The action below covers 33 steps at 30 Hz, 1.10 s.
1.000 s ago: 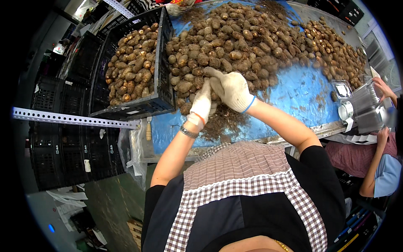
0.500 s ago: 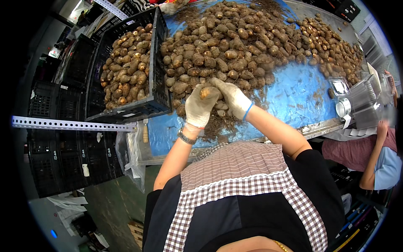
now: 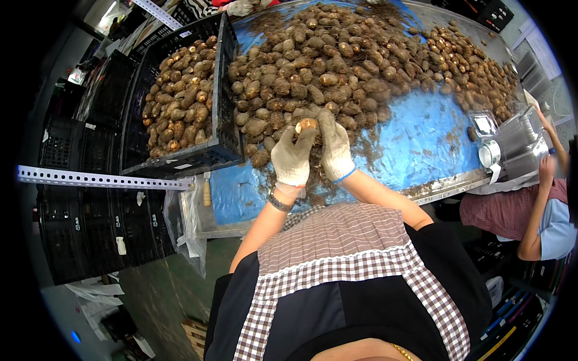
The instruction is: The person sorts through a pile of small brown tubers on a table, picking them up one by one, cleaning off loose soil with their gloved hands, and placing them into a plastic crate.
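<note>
Both my hands wear soiled white knit gloves and work close together at the near edge of a taro heap (image 3: 301,57). My left hand (image 3: 291,157) is closed around a small taro (image 3: 306,124), whose pale cut end shows above the fingers. Just right of it is my right hand (image 3: 335,145), its fingers pressed together and pointing away from me. Whatever those fingers hold, if anything, is hidden. The heap's brown, hairy corms lie with loose dirt on a blue plastic sheet (image 3: 430,135).
A black crate (image 3: 224,129) of cleaner taros stands left of the heap. A perforated metal bar (image 3: 102,178) crosses at left, beside stacked black crates (image 3: 66,225). At right, a co-worker's arm (image 3: 536,225) is near clear plastic boxes (image 3: 518,144) and a label roll (image 3: 490,154).
My left hand has turned and shifted slightly right, so the taro's pale end now points up. My right hand has moved slightly, its fingers now pointing away. A co-worker's gloved hand shows more at the top.
</note>
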Available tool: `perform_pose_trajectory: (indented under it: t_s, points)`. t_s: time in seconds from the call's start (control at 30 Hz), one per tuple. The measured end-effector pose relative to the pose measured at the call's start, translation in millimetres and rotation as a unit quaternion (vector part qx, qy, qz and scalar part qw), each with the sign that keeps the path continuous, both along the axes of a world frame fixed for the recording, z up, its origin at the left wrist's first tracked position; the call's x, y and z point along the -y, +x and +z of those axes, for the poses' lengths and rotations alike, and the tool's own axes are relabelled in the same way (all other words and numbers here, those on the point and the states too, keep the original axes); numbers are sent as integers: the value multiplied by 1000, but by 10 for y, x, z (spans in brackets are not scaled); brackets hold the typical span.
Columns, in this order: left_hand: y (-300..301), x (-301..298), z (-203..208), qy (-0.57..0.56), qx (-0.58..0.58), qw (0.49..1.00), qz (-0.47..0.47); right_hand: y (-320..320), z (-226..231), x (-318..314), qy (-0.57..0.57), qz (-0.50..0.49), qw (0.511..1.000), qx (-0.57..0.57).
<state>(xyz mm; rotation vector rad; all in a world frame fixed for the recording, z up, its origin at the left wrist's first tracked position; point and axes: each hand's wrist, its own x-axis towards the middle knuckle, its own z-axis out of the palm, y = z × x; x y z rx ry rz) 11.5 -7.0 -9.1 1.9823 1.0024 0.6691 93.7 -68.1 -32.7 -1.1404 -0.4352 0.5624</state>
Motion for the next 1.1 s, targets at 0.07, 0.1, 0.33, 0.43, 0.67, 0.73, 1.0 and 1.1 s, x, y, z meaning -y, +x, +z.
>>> perform_pose_trajectory:
  t_s: [0.07, 0.1, 0.33, 0.43, 0.67, 0.73, 1.0, 1.1]
  points:
    - [-70, -39, -98, 105, 60, 991, -53, 1, 50, 34, -6, -25, 996, 88]
    - [-96, -39, -53, 144, 55, 985, -75, -19, 169, 30, 16, -39, 994, 105]
    - [-96, 175, 89, 79, 91, 988, -97, 153, -64, 27, -16, 40, 990, 136]
    - [-140, 132, 98, 23, 102, 991, -86, 129, 117, 27, -77, 39, 989, -117]
    - [-250, -125, -32, -144, 248, 956, -58, 242, 208, 108, 51, 186, 898, -395]
    - [-257, -183, 62, -222, 229, 946, -64, 193, 291, 166, 38, 183, 911, -368]
    - [-310, -234, -228, -367, 267, 879, -144, 232, 76, 219, -31, 158, 986, -52]
    - [-274, -154, -155, -334, 295, 889, -102, 230, 61, 285, -46, 150, 987, -24]
